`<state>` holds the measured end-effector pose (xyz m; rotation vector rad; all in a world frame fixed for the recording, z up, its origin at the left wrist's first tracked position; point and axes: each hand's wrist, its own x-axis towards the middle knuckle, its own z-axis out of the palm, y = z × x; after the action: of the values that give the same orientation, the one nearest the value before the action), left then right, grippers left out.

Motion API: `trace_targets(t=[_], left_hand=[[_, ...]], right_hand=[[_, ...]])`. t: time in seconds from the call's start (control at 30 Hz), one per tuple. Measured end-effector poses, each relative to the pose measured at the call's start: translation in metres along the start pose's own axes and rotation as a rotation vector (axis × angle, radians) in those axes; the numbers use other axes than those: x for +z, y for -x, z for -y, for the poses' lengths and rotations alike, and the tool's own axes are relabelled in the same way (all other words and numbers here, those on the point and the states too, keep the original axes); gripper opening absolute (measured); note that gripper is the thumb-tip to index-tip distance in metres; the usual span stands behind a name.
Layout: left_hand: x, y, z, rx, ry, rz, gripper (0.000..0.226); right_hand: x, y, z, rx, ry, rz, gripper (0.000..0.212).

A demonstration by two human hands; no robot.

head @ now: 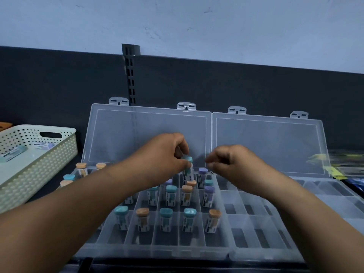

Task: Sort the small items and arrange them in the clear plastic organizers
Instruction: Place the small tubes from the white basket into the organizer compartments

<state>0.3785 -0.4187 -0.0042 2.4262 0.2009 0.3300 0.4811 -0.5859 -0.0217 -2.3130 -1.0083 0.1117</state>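
Two clear plastic organizers lie open side by side, their lids leaning against the dark back panel. The left organizer [137, 247] holds several small upright erasers with teal, orange and purple ends standing in its compartments. My left hand [167, 152] is shut on a teal-topped eraser [188, 166], held upright over the far compartments of that organizer. My right hand [230, 164] hovers just to the right of it, fingers curled loosely, holding nothing that I can see. The right organizer [275, 251] has bare compartments.
A cream perforated basket [49, 160] stands at the left with a few more erasers [13, 153] lying in it. Blurred packets [346, 164] lie at the far right. A slotted metal rail [130, 75] runs up the back panel.
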Motion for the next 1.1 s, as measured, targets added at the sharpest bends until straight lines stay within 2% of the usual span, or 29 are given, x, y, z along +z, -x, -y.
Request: trace_targets(t=[0.1, 0.2, 0.57, 0.63, 0.73, 0.83, 0.97, 1.1], left_hand=[[0.002, 0.001, -0.005, 0.025, -0.001, -0.022, 0.019], [0.003, 0.002, -0.009, 0.053, 0.008, -0.026, 0.023], [0.012, 0.003, -0.011, 0.129, 0.046, 0.075, 0.022], [0.010, 0.004, -0.006, 0.133, -0.028, 0.095, 0.021], [0.008, 0.004, 0.003, 0.166, -0.274, 0.093, 0.043], [0.006, 0.006, 0.009, 0.185, -0.407, 0.130, 0.057], [0.007, 0.007, 0.014, 0.156, -0.498, 0.181, 0.067], [0.006, 0.008, 0.017, 0.126, -0.481, 0.202, 0.067]], right_hand=[[-0.006, 0.007, 0.016, -0.048, -0.170, 0.036, 0.011], [-0.006, 0.010, 0.025, -0.076, -0.220, 0.112, 0.016], [-0.009, 0.019, 0.016, -0.083, -0.041, 0.057, 0.002], [-0.010, 0.021, 0.014, -0.083, 0.011, 0.059, 0.004], [-0.007, 0.025, 0.009, -0.067, 0.098, 0.073, 0.005], [-0.002, 0.029, 0.005, -0.020, 0.161, 0.118, 0.005], [0.003, 0.033, 0.002, 0.026, 0.213, 0.220, 0.003], [0.007, 0.033, -0.003, 0.066, 0.230, 0.299, 0.007]])
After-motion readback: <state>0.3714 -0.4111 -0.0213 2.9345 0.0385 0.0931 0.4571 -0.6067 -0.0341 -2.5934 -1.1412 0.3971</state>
